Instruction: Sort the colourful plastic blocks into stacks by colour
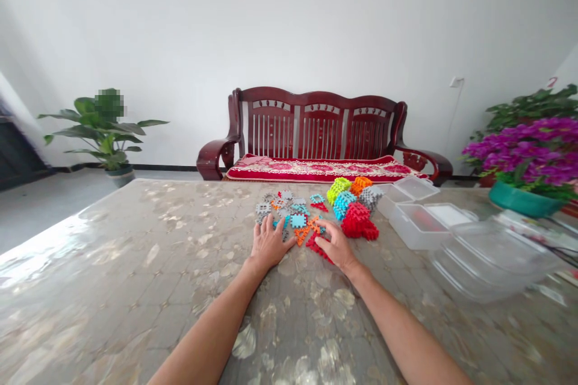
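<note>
My left hand (pixel 271 243) lies over the near edge of a loose pile of flat interlocking puzzle tiles, its fingers spread. Close to its fingertips are a grey tile (pixel 263 209) and blue pieces partly hidden by the hand. My right hand (pixel 338 246) is at the pile's right side, thumb and forefinger apart. Its thumb is over a red toothed piece (pixel 320 249); whether it presses on it I cannot tell. Between the hands are orange triangular pieces (pixel 301 234) and a light blue square tile (pixel 298 221).
Behind my right hand are stacked tiles: red (pixel 358 222), blue (pixel 344 204), lime green (pixel 338 190), orange (pixel 361 184) and grey (pixel 371 197). Farther right are an open clear plastic box (pixel 413 231), another clear container (pixel 492 258) and purple flowers in a green pot (pixel 524 198).
</note>
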A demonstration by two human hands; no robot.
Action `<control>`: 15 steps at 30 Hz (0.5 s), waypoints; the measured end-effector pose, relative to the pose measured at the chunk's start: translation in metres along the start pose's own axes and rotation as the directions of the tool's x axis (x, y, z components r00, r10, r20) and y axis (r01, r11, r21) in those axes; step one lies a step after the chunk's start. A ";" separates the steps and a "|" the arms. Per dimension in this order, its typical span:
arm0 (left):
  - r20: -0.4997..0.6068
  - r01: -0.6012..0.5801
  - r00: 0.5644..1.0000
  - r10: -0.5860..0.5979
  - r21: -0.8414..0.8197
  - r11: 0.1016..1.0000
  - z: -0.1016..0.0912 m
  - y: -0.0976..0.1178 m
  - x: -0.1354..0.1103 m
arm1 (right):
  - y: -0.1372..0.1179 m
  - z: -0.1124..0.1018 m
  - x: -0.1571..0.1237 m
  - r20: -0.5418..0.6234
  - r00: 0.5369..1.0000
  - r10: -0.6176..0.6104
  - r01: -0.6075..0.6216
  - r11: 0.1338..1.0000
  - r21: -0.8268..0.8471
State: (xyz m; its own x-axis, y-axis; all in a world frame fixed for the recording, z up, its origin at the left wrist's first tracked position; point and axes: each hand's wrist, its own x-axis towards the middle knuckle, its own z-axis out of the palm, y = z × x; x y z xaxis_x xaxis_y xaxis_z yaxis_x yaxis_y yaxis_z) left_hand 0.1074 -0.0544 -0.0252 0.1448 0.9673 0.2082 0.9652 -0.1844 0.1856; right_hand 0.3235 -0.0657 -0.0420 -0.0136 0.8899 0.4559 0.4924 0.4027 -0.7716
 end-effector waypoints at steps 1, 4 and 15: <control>-0.008 -0.001 1.000 0.001 -0.008 1.000 -0.002 0.000 -0.001 | 0.001 0.000 0.000 -0.002 1.000 0.000 0.000 1.000 0.006; -0.044 0.013 0.999 -0.015 -0.051 0.999 -0.007 -0.002 -0.007 | 0.004 0.000 0.000 -0.014 1.000 0.022 -0.021 0.999 0.045; -0.012 0.136 0.990 -0.137 -0.077 0.988 -0.012 -0.020 -0.019 | 0.015 -0.010 -0.003 -0.035 0.999 -0.025 0.020 0.987 -0.158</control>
State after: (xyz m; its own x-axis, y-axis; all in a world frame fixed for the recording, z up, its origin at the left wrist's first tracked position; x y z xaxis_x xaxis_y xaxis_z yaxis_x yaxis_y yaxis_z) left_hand 0.0832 -0.0711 -0.0210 0.0083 0.9813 0.1925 0.9563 -0.0641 0.2854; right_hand 0.3396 -0.0644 -0.0506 0.0048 0.8713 0.4908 0.6237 0.3810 -0.6825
